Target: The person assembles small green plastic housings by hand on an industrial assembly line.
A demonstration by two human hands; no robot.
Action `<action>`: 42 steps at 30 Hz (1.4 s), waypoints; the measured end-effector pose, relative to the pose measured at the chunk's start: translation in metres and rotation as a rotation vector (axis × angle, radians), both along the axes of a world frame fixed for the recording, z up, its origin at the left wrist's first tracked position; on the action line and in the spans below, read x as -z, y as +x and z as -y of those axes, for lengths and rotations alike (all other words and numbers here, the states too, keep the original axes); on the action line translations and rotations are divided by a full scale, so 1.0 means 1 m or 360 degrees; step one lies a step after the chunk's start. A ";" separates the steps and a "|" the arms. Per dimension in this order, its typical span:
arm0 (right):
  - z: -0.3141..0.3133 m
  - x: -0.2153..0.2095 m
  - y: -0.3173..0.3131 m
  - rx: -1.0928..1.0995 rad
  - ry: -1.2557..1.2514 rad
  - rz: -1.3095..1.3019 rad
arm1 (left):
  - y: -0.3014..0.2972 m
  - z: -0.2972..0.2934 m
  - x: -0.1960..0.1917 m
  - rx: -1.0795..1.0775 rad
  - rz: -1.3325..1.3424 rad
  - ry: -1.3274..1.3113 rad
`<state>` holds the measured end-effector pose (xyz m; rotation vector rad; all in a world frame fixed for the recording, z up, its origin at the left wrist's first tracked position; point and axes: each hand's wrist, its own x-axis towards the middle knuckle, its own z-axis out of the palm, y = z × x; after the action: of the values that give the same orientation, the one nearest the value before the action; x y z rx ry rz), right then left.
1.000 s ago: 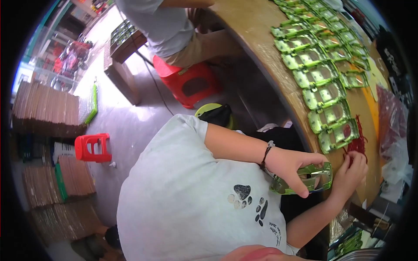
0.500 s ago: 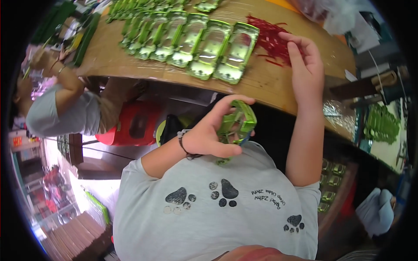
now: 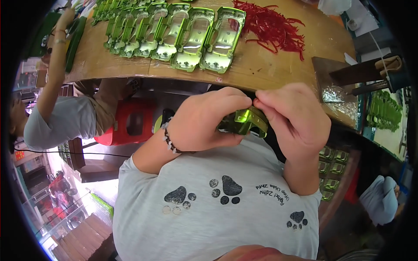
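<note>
My left hand (image 3: 204, 119) is closed around a shiny green toy car body shell (image 3: 246, 118), held in front of my chest. My right hand (image 3: 300, 119) is pinched at the shell's upper edge, its thumb and fingertips close to my left fingertips. Whatever lies in that pinch is too small to make out. Beyond my hands, a row of similar green car shells (image 3: 223, 40) with clear windows lies on the brown table (image 3: 257, 71). To the right of the row is a loose heap of thin red strips (image 3: 278, 30).
At left a person in a light shirt (image 3: 65, 114) works at the same table, near a red stool (image 3: 133, 122). A dark clamp-like tool (image 3: 359, 75) stands at the table's right end. More green parts (image 3: 384, 112) lie farther right, and a tray of green shells (image 3: 333, 167) sits below.
My right hand has come back from the red strips to the shell in my left hand. The shell has turned slightly. The person at left has raised an arm.
</note>
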<state>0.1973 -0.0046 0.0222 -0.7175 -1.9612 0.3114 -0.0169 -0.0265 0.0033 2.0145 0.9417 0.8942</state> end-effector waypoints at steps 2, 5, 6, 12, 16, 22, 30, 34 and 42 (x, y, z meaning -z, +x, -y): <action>0.007 0.001 0.003 0.0006 0.0035 -0.0013 | -0.002 -0.006 -0.001 0.0120 -0.0081 0.0448; 0.013 0.001 0.007 0.0062 -0.0030 0.0059 | 0.000 -0.008 -0.007 0.0145 -0.0211 0.0520; 0.013 0.005 0.006 0.0062 0.0015 -0.0012 | 0.002 -0.008 -0.007 0.0164 -0.0265 0.0529; 0.022 0.004 0.008 0.0071 -0.0006 -0.0062 | 0.007 -0.011 -0.001 0.0107 -0.0115 0.0376; 0.025 0.007 0.011 0.0066 -0.0104 -0.0083 | 0.009 -0.012 0.001 0.0149 -0.0136 0.0421; 0.027 0.008 0.011 0.0129 -0.0074 -0.0052 | 0.008 -0.011 0.002 0.0086 -0.0138 0.0360; 0.027 0.015 0.008 0.0200 0.0027 -0.0072 | 0.008 -0.011 -0.003 0.0135 -0.0188 0.0334; 0.027 0.016 0.008 0.0121 0.0034 -0.0027 | 0.006 -0.012 0.000 0.0118 -0.0148 0.0370; 0.026 0.021 0.006 0.0113 0.0026 -0.0066 | 0.004 -0.011 -0.001 0.0045 -0.0295 0.0238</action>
<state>0.2029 -0.0309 0.0016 -0.7627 -1.8927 0.2643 -0.0125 -0.0155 0.0047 2.2640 0.9679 0.7929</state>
